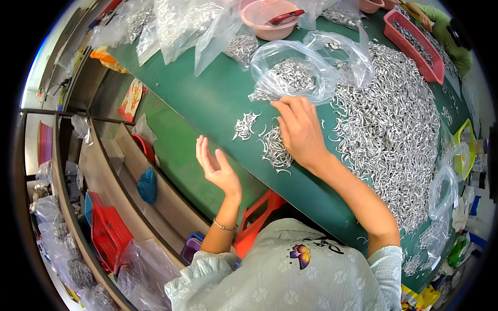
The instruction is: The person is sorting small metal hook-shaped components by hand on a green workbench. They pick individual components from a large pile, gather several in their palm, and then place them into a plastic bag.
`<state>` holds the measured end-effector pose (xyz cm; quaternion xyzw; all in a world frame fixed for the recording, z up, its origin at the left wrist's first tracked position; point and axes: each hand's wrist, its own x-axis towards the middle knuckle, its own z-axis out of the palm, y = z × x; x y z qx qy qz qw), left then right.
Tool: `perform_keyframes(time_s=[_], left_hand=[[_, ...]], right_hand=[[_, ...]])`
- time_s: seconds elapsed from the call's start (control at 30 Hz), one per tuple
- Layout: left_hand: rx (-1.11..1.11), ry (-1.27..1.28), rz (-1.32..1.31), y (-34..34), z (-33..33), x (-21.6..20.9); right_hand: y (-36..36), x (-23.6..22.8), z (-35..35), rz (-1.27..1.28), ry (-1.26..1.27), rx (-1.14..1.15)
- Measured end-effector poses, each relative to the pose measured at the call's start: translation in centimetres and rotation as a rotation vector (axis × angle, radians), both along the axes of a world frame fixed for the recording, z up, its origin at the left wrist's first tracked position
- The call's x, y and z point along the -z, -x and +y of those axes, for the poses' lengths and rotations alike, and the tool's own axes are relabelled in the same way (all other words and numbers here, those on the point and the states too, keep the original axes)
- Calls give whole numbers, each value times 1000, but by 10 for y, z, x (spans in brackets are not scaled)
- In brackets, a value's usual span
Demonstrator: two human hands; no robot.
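My right hand is over the green table, bent fingers pointing left, thumb and index fingertip apart, with no piece visible between them. Just beneath it lies a small pile of curved silvery metal pieces. Another small pile sits to its left. Beyond my fingertips, a clear plastic bag lies with its mouth spread and many such pieces inside. My left hand is held up off the table's edge, palm turned up, open and with nothing in it. A big heap of the same pieces spreads to the right.
Filled clear bags and a pink basin with a red object on its rim stand at the back. A pink tray holds more pieces, near another person's arm. Shelves with a red basket run along the left.
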<state>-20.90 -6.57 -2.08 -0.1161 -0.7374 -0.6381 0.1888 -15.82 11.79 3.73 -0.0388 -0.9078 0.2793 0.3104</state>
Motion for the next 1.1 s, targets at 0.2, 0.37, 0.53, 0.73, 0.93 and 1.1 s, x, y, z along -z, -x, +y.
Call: perform_keyframes(time_s=[0.2,0.37,0.53,0.73,0.93,1.1], left_hand=[[261,408,203,9,18,-8],[604,658,222,32,23,-17],[728,683,269,47,31,-11],[651,670,227,57,28,-9],[542,545,220,64,17,-8],[168,-54,118,44,11,2]], right_hand=[[-2,16,-17,-112,32,-102],[-15,17,-20,-228,-95,-148],[-21,23,-23,-186,-120,-89],[-24,20,-13,-156,18,-66],[-20,16,-20,-136,148,-60],[12,11,-43,-110,529,-74]])
